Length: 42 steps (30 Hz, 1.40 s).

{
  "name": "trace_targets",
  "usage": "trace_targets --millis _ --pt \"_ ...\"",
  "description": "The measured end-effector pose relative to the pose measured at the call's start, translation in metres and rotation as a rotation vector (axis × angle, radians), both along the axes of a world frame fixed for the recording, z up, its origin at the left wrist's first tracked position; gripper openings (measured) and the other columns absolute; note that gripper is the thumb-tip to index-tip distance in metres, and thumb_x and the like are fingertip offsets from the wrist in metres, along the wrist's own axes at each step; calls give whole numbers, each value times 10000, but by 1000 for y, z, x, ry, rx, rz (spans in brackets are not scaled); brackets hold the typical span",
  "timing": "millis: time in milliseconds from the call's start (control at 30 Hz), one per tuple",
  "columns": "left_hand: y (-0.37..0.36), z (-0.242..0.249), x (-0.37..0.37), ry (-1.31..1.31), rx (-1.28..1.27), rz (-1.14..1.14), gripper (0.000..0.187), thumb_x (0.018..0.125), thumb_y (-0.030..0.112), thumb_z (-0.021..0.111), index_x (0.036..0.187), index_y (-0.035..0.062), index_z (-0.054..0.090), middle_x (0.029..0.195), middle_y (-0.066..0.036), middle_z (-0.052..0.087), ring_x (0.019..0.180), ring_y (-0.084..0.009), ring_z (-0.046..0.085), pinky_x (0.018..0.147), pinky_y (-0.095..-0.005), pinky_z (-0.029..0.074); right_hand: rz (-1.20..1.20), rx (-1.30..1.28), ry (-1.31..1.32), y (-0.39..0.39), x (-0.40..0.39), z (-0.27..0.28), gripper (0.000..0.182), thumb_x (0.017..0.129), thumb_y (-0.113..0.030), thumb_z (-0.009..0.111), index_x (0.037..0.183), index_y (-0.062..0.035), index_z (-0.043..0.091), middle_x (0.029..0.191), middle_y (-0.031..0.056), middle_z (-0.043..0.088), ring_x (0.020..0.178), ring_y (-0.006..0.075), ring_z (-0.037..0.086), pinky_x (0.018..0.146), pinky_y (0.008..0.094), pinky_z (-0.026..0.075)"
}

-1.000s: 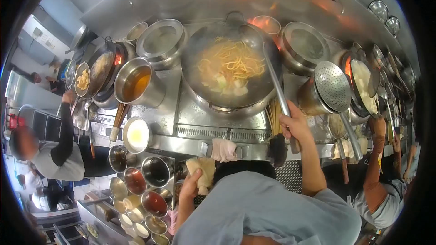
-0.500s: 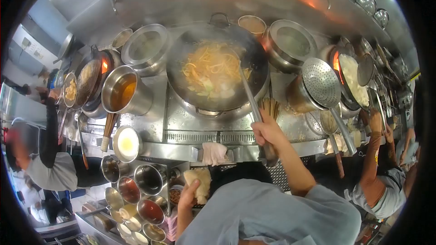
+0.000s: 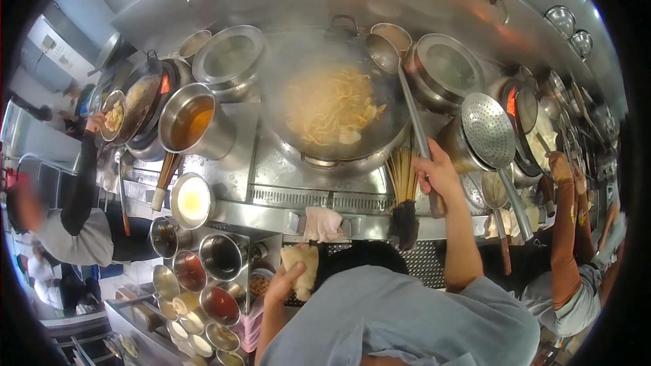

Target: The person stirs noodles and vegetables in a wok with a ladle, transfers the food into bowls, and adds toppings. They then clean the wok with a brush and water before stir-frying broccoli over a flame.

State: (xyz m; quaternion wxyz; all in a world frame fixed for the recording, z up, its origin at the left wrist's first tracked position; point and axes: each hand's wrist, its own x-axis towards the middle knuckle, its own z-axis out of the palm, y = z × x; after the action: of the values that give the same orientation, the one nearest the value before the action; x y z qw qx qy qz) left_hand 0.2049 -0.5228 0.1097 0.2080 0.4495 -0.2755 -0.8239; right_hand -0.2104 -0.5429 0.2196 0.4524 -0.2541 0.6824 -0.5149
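Note:
Steam rises from a large dark wok (image 3: pixel 285 122) holding thick noodles (image 3: pixel 336 108) with pale pieces among them. My right hand (image 3: pixel 437 171) is closed round the handle of a long metal ladle (image 3: pixel 412 105). The ladle's bowl is raised at the wok's upper right rim, clear of the noodles. Low in the view, my left hand (image 3: pixel 283 286) grips a folded beige cloth (image 3: pixel 302 268), away from the wok. A bamboo brush (image 3: pixel 403 176) with a dark handle stands below my right hand's side of the wok.
Left of the wok is a pot of amber liquid (image 3: pixel 186 129); sauce containers (image 3: pixel 220 303) are grouped lower left. A perforated strainer (image 3: pixel 488 130) rests over a pot on the right. Co-workers (image 3: pixel 74 230) stand at both sides. A pink cloth (image 3: pixel 321 224) hangs on the counter edge.
The ladle has lifted out of the noodles to the wok's upper right, and my right hand has moved right and up. The noodles lie more to the right. The view has shifted slightly.

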Motion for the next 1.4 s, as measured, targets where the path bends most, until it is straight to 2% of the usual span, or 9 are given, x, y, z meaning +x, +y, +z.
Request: trace_targets --millis 467,567,733,867,967,1100,1200,1333,1400 --pt "32 -19 24 -28 29 154 641 920 218 632 1479 103 340 1325 -118 525 1127 -249 555 895 -364 489 64 -25 -3 -55 -18 -24 513 833 -58 570 1319 12 422 605 18 466 396 118 438 368 277 345" --pt "36 -18 23 -29 50 167 639 929 235 627 1481 103 335 1335 -122 515 1149 -248 544 903 -366 484 112 36 -291 -69 -5 -57 540 827 -56 572 1334 8 399 606 6 451 390 107 421 366 275 345" --pt "31 2 8 -83 63 212 603 940 275 620 1450 77 367 1280 -114 551 1110 -254 570 887 -364 495 230 68 -499 -23 32 -4 598 831 -43 564 1395 -18 365 610 2 442 371 89 392 356 258 329" --pt "18 -19 15 -99 153 203 604 938 327 615 1414 31 389 1215 -124 590 1053 -269 608 854 -375 520 229 60 -542 12 24 30 633 837 -30 550 1437 -38 348 609 8 440 352 87 386 352 248 330" --pt "-6 -1 2 43 100 179 653 944 451 556 1387 -2 400 1205 -156 595 1045 -286 618 829 -393 534 243 53 -401 19 12 31 644 830 -27 543 1443 -34 348 603 21 455 345 102 401 350 260 343" --pt "-42 24 -33 284 61 308 617 962 505 471 1404 79 413 1236 -182 586 1050 -305 618 801 -394 537 213 56 -42 2 -12 16 638 801 -30 546 1416 -12 379 588 38 485 361 126 439 362 281 362" --pt "-76 29 -62 406 72 343 668 942 576 480 1397 91 410 1271 -130 562 1064 -294 612 819 -402 537 197 20 123 -33 -36 -11 622 802 -37 546 1403 0 390 602 43 491 391 125 462 378 284 375" --pt "-134 3 -101 375 83 227 612 925 610 489 1280 112 488 1159 -93 615 980 -277 638 738 -411 551 281 169 43 -89 -36 -29 610 810 -80 553 1394 -6 396 749 98 583 480 150 530 435 308 435" --pt "-160 3 -119 418 16 65 555 926 599 503 1202 118 526 1082 -79 639 923 -263 651 688 -418 552 442 240 431 -100 -8 -37 586 821 -110 548 1382 -32 400 864 160 646 548 197 590 468 350 466"
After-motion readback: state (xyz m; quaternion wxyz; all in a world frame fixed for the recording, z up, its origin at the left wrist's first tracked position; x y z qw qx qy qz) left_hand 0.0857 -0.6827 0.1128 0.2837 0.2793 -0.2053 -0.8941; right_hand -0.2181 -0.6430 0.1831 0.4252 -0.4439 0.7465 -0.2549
